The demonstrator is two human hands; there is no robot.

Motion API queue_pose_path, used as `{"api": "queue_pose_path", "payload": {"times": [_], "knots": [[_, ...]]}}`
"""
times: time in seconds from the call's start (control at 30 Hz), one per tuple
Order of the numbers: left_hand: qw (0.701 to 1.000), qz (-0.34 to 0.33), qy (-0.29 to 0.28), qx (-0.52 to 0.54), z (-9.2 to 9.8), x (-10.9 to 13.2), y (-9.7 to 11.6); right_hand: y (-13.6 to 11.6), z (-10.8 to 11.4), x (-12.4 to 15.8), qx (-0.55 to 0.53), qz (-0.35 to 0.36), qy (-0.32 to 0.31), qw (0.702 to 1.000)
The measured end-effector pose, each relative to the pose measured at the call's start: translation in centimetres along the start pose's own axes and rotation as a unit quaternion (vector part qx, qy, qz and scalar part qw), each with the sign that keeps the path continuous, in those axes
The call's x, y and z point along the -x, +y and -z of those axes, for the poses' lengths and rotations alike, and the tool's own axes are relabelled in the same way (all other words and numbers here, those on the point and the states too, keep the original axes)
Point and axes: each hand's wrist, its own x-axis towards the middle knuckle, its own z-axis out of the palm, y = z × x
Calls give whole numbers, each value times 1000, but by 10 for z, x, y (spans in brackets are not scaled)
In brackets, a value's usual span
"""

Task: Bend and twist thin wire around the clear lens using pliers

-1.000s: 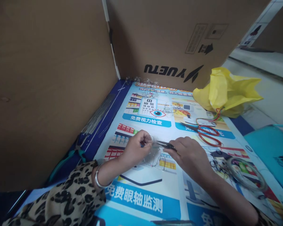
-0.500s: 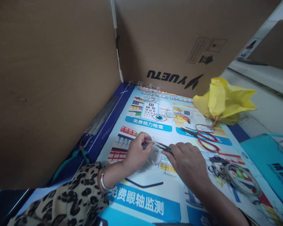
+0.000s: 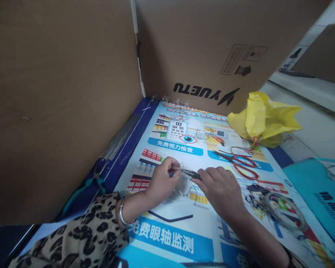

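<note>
My left hand [image 3: 165,178] is closed in a pinch over the printed sheet [image 3: 181,160]. Between its thumb and forefinger is thin wire [image 3: 182,192], looping out below the fingertips; a small bluish bit also shows there, too small to name. From the right, my right hand [image 3: 222,190] grips a pair of dark needle-nose pliers [image 3: 192,174]. The pliers' tips meet the wire right at my left fingertips, and their jaws look closed. Most of the handles are hidden in my right palm.
Tall cardboard walls [image 3: 64,104] stand left and behind. Red-handled scissors [image 3: 244,165] lie beyond my right hand, near a yellow bag [image 3: 259,119]. A wire coil [image 3: 286,212] and teal package [image 3: 315,193] are at right. Teal-handled pliers [image 3: 95,180] and straight wires [image 3: 121,137] lie left.
The pliers have shifted slightly left, up to my left fingertips, and turned, and their jaws have closed. My left hand has hardly moved.
</note>
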Motion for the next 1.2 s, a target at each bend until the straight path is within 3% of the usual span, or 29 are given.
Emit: {"api": "queue_pose_path", "payload": {"times": [1.2], "knots": [[997, 46, -47, 48, 2, -4, 7, 9, -3, -1, -14, 27, -20, 999]]}}
